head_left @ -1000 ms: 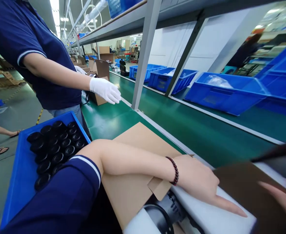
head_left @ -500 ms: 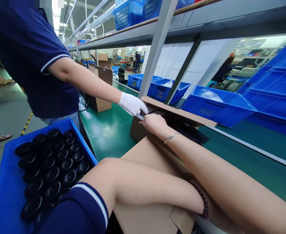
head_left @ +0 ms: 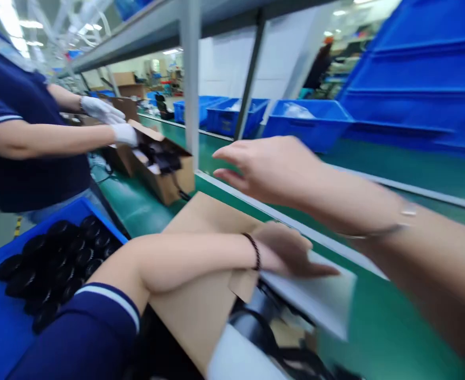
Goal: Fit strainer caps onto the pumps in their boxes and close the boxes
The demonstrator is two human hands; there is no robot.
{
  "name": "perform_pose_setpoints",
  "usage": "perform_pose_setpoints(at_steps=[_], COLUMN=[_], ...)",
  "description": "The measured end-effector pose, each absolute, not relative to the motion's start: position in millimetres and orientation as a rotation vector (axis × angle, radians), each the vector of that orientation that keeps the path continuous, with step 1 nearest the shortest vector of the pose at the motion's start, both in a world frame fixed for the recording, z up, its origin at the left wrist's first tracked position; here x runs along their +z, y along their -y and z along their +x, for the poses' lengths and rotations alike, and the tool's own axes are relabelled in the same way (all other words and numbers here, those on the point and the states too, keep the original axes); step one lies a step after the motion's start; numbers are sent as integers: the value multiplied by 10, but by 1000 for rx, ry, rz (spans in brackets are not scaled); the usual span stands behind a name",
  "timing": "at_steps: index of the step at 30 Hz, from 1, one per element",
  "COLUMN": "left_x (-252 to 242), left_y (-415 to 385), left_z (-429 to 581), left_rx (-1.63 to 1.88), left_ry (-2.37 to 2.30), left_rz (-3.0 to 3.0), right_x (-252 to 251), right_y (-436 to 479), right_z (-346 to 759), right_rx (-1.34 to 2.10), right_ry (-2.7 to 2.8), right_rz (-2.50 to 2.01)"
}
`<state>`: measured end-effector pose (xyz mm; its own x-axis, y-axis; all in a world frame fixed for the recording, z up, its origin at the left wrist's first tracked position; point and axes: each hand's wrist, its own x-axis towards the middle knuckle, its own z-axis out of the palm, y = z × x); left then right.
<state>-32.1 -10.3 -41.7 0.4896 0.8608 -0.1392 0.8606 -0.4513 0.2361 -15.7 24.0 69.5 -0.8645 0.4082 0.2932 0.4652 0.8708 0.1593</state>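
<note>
White foam sheet [head_left: 315, 295] lay across the mouth of an open cardboard carton [head_left: 195, 295] on the green conveyor belt [head_left: 378, 327], beneath the person's left hand [head_left: 285, 250], which rested flat and released, its fingers extended and gripping nothing. The right hand [head_left: 274, 171] hung open above the belt, fingers loosely parted, touching nothing. Black packed goods [head_left: 252, 316] showed below the sheet's edge, so the carton looked filled and partly padded, yet its flaps stood unfolded and it was not sealed. Beside the left forearm, a blue crate [head_left: 97, 224] held many black ribbed round parts [head_left: 58, 258], a good stock left. Farther along the belt, a co-worker's 2 white-gloved hands [head_left: 101, 111] were at a second open carton [head_left: 164, 182] with black contents.
</note>
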Motion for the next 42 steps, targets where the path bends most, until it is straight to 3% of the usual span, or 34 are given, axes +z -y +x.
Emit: perform_pose_setpoints(at_steps=[4,8,11,14,20,26,30,34,37,42], left_x=[-348,-297,-289,-288,-266,-289,-305,-304,-272,-195], left_y=[150,107,97,98,103,120,61,43,89,156], left_z=[-171,-150,-144,-134,-102,-157,-234,-192,-59,125], left_rx=[-61,-214,-247,-246,-30,321,280,104,282,481], left_ry=[-1508,-1526,-1506,-1526,-1463,-1562,-1445,-1149,-1275,-1469], left_rz=[2498,2550,2525,2505,2443,2249,2333,2494,2272,1910], right_x=[509,-185,-744,-1108,-1412,-1717,-1817,-1693,-1620,-1703], right_y=[-378,-601,-738,-789,-765,-717,-716,-695,-665,-620], right_z=[1293,2121,2187,2002,1581,1318,1357,1413,1408,1426], right_rx=[-40,814,1420,1690,1862,2056,2134,1920,1816,2112], right_ry=[2450,2179,2152,2136,2083,1611,1414,1713,1814,1543], right_rz=[-1149,-1441,-1257,-938,-495,-355,-33,-288,-541,-424])
